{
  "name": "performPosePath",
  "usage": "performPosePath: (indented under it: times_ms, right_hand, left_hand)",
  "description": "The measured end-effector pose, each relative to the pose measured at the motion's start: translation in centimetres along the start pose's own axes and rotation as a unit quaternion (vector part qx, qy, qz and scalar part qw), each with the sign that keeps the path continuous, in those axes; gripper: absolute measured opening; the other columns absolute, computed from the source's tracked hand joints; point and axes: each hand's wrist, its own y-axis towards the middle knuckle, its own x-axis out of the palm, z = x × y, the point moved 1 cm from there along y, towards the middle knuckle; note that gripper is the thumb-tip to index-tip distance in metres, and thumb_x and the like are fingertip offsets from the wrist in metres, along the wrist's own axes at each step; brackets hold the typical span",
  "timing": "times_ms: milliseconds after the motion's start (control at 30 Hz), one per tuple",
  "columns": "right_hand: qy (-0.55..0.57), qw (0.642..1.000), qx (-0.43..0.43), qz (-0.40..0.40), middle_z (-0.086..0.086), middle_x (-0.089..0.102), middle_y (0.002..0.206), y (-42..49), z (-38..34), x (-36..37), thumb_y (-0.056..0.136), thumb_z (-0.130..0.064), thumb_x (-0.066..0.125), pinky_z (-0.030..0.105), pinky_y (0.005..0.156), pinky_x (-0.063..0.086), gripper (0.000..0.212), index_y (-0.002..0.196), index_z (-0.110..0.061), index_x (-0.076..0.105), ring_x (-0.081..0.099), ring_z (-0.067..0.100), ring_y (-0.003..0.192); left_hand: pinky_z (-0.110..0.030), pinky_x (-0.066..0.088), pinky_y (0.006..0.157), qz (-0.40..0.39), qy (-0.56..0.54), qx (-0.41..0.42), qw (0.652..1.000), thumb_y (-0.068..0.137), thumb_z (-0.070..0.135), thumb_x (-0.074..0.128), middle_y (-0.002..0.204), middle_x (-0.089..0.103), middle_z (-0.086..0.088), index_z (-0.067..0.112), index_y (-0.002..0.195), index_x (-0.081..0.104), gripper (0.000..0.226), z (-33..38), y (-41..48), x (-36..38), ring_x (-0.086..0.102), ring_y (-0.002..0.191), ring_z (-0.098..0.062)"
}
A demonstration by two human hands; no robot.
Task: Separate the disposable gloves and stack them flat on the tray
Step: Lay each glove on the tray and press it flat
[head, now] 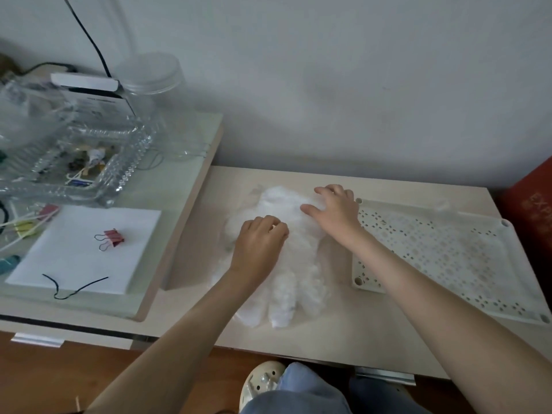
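The tray [448,249] is white w/ lots of little holes & sits flat on the low table [388,339]. The glove pile [286,273] lies on the table just left of the tray, not on it. Can't tell if it touches the tray's left edge. The pile is soft, white & a bit see-through, w/ glove fingers pointing at the person.

L hand [260,243] rests on the pile, on the side away from the tray. Its fingers are curled in tight & the tips pinch a bit of the thin plastic. R hand [334,210] is on the back part of the pile, right by the tray's back-left corner. Its fingers are bent, tips on the plastic, thumb stuck out sideways. Can't tell if it nips any glove or just presses.

Well left of the tray is a higher desk [179,186] w/ a white pad [59,264], a pink clip [112,237] on the pad, a glass dish [119,171] & a clear jar [155,85]. A red box [531,210] stands just right of the tray.
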Motion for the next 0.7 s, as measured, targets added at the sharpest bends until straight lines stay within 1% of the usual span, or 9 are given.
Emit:
performPosePath:
  times_ms: [100,167,233,367,400,467,500,600,700]
  right_hand:
    - [0.070,0.995,0.039,-0.052,0.001,0.042,0.142,0.4,-0.4,-1.2,0.091,-0.053,0.053,0.038,0.106,0.027,0.056,0.130,-0.014,0.059,0.027,0.023,0.135]
    - [0.160,0.982,0.052,-0.085,0.001,0.057,0.115,0.4,0.0,-2.3,0.088,-0.054,0.058,0.033,0.086,0.034,0.057,0.113,-0.003,0.067,0.045,0.019,0.113]
    - [0.286,0.944,0.081,-0.141,-0.004,0.064,0.093,0.0,0.6,-3.7,0.085,-0.046,0.066,0.028,0.073,0.038,0.042,0.097,-0.006,0.072,0.053,0.017,0.092]
    - [0.496,0.850,0.068,-0.163,0.007,0.070,0.087,-1.2,2.2,-6.5,0.090,-0.017,0.063,0.024,0.071,0.052,0.010,0.086,-0.009,0.067,0.065,0.021,0.084]
    - [0.526,0.835,0.065,-0.148,0.006,0.071,0.086,-1.4,2.8,-7.2,0.091,-0.016,0.061,0.026,0.074,0.053,0.010,0.087,-0.009,0.067,0.067,0.019,0.082]
    - [0.571,0.809,0.059,-0.124,0.004,0.071,0.079,-2.2,4.1,-8.7,0.093,-0.014,0.057,0.027,0.075,0.053,0.012,0.086,-0.008,0.065,0.070,0.017,0.076]
    - [0.595,0.794,0.054,-0.112,0.003,0.070,0.073,-2.7,4.9,-9.6,0.094,-0.012,0.054,0.026,0.070,0.056,0.014,0.084,-0.007,0.062,0.070,0.016,0.072]
    - [0.627,0.774,0.046,-0.075,0.001,0.063,0.061,-4.2,7.8,-11.9,0.097,-0.004,0.044,0.023,0.061,0.056,0.019,0.084,-0.006,0.057,0.069,0.013,0.063]
    - [0.635,0.770,0.047,-0.042,0.000,0.063,0.061,-5.3,9.8,-13.0,0.097,-0.003,0.044,0.022,0.059,0.056,0.020,0.083,-0.009,0.057,0.068,0.011,0.063]
  left_hand:
    - [-0.031,0.040,0.068,0.062,0.005,0.036,0.997,0.070,-0.002,0.077,0.086,0.064,-0.007,0.012,0.077,0.066,0.019,0.6,0.3,-0.7,0.058,0.069,-0.024]
    - [-0.029,0.037,0.072,0.100,0.005,0.065,0.993,0.071,0.000,0.078,0.090,0.065,-0.009,0.013,0.079,0.067,0.019,1.3,0.6,-1.1,0.059,0.074,-0.025]
    - [-0.030,0.036,0.076,0.131,0.000,0.092,0.987,0.072,0.001,0.078,0.095,0.065,-0.012,0.016,0.086,0.062,0.026,2.0,1.0,-1.2,0.056,0.080,-0.026]
    - [-0.037,0.036,0.087,0.158,-0.013,0.111,0.981,0.080,0.012,0.075,0.112,0.063,-0.012,0.023,0.095,0.055,0.027,3.8,2.5,-1.1,0.050,0.097,-0.023]
    - [-0.037,0.035,0.091,0.152,-0.024,0.094,0.984,0.084,0.022,0.071,0.119,0.061,-0.011,0.024,0.101,0.056,0.022,4.4,2.9,-1.2,0.049,0.104,-0.022]
    - [-0.035,0.028,0.102,0.109,-0.103,0.000,0.989,0.086,0.044,0.060,0.137,0.047,-0.008,0.018,0.124,0.050,0.047,5.7,3.5,-1.2,0.042,0.121,-0.019]
    - [-0.033,0.025,0.107,0.078,-0.192,-0.075,0.975,0.083,0.052,0.056,0.143,0.038,-0.005,0.015,0.135,0.040,0.066,6.3,3.9,-1.2,0.035,0.129,-0.017]
    - [-0.027,0.031,0.104,0.000,-0.437,-0.266,0.859,0.072,0.064,0.054,0.141,0.029,0.005,0.019,0.145,0.022,0.091,7.9,5.7,-1.0,0.036,0.128,-0.012]
    - [-0.016,0.042,0.079,-0.180,-0.509,-0.281,0.793,0.078,0.051,0.063,0.112,0.060,0.000,0.010,0.120,0.055,0.060,8.3,7.8,-0.2,0.057,0.103,-0.015]
